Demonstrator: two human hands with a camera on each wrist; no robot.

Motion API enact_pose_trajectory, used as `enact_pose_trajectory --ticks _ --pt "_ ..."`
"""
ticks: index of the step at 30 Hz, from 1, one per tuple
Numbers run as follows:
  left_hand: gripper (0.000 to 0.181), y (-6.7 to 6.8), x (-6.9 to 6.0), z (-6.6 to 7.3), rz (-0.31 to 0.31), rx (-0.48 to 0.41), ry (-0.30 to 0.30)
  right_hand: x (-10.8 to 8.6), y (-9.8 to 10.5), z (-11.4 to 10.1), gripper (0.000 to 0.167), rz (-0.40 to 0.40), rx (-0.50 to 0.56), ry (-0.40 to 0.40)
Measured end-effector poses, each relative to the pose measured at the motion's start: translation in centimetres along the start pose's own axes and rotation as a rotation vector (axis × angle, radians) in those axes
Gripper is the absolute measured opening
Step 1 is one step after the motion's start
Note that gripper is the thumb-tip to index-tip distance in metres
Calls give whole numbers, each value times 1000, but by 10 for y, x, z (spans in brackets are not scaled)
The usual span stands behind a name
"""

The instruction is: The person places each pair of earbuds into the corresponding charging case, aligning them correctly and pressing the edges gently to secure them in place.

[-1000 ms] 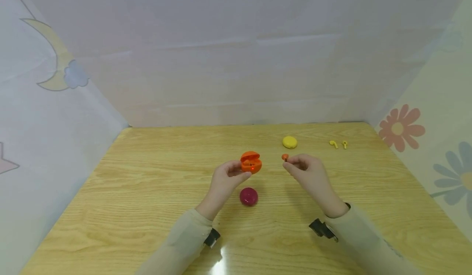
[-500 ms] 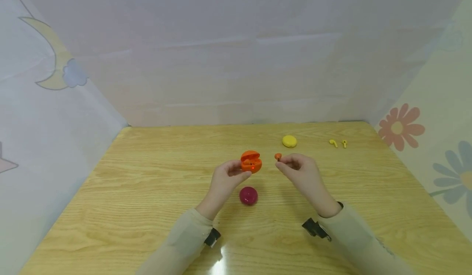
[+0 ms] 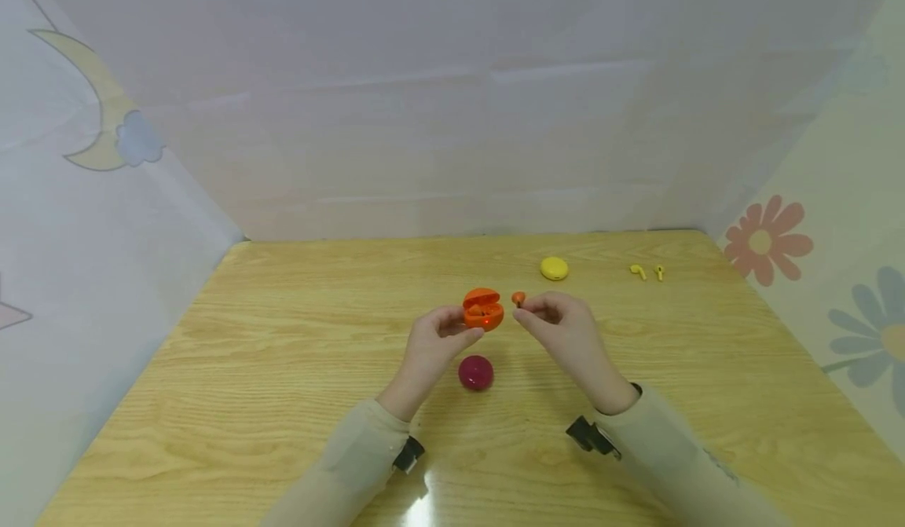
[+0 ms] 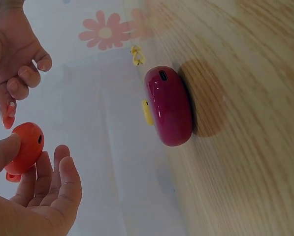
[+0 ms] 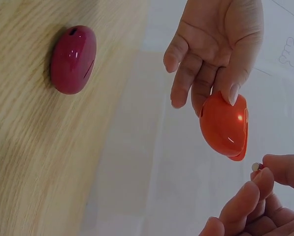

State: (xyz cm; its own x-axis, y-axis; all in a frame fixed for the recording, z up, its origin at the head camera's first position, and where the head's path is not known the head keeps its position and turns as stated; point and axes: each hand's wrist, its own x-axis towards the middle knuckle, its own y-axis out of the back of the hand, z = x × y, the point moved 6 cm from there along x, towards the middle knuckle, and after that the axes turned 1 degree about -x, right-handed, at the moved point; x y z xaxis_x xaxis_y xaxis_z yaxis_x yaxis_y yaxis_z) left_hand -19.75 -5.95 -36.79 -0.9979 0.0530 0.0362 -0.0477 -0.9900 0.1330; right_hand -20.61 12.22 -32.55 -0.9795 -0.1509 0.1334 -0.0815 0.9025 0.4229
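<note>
My left hand (image 3: pixel 434 350) grips an orange earbud case (image 3: pixel 484 321) between thumb and fingers, above the table. The case's lid stands up, and an orange earbud appears to sit inside. Just to its right, my right hand (image 3: pixel 566 334) pinches an orange earbud (image 3: pixel 519 298) by its stem, bulb upward. A small gap separates this earbud from the case. The right wrist view shows the stem's pale end (image 5: pixel 256 167) between thumb and finger. Below the hands a closed dark-red earbud case (image 3: pixel 476 373) lies on the table (image 3: pixel 283 338).
A closed yellow earbud case (image 3: pixel 555 268) lies farther back, right of centre. Two yellow earbuds (image 3: pixel 639 272) lie near the back right corner of the table. Cloth walls with printed flowers (image 3: pixel 769 240) and a moon stand around the table's back and sides.
My right hand has moved left with the orange earbud, bringing it close to the orange case. The left hand and its case have stayed nearly still.
</note>
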Motion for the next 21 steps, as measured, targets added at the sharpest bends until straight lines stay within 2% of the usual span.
enact_pose_trajectory --ticks 10,17,21 --pt "33 0 -1 1 -13 -4 -7 0 -9 0 13 -16 17 -7" --pt "34 -2 -1 1 -14 -18 8 0 -15 -4 13 2 28 26" --pt "33 -4 -1 2 -21 -26 10 2 -17 -3 16 0 54 -6"
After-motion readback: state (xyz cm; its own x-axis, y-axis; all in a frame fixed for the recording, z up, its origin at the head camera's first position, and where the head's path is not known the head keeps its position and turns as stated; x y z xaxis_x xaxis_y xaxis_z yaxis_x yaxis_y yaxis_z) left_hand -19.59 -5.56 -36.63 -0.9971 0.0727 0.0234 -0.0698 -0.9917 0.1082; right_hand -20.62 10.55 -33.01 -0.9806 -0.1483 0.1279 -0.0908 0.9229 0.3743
